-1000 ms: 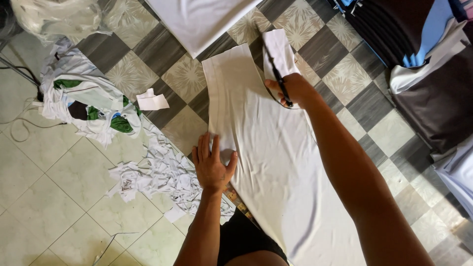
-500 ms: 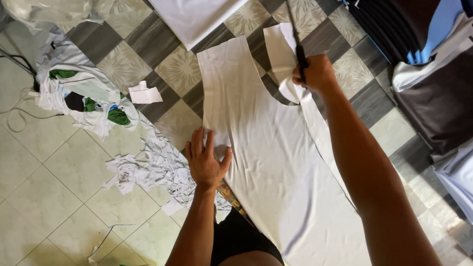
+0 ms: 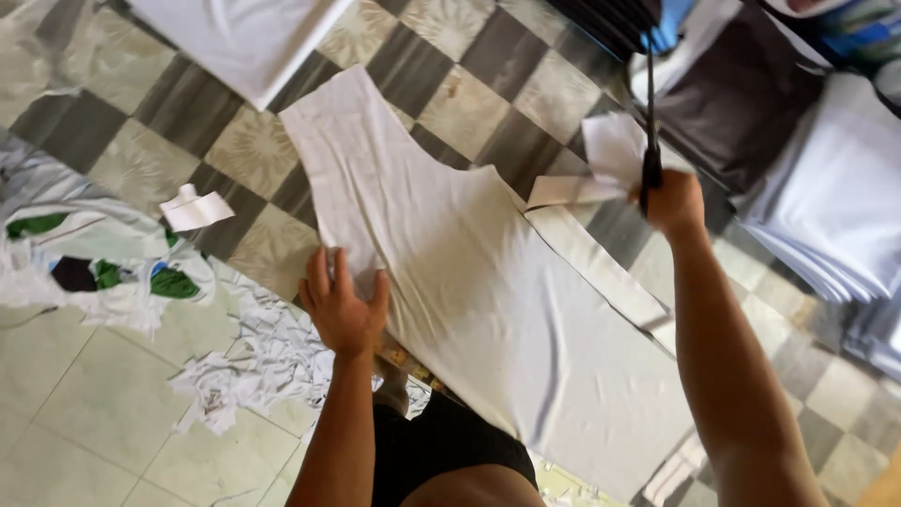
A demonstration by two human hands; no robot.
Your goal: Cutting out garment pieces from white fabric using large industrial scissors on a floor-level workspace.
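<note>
A long piece of white fabric (image 3: 469, 282) lies flat on the tiled floor, cut into a garment shape. My left hand (image 3: 343, 305) presses flat on its left edge, fingers spread. My right hand (image 3: 671, 199) is lifted off to the right, gripping dark scissors (image 3: 649, 113) that point upward, together with a cut-off white strip (image 3: 601, 164). The strip trails from the hand down along the fabric's right edge (image 3: 610, 272).
White fabric scraps (image 3: 253, 361) are heaped left of my arm. A green, black and white cloth pile (image 3: 103, 263) lies at far left, a small white offcut (image 3: 195, 208) near it. Folded white fabric (image 3: 244, 38) sits above; stacks of dark (image 3: 727, 103) and white cloth (image 3: 835, 207) at right.
My right hand has swung up and to the right with the scissors, pulling the cut strip away from the fabric. My left hand stays pressed on the fabric's left edge.
</note>
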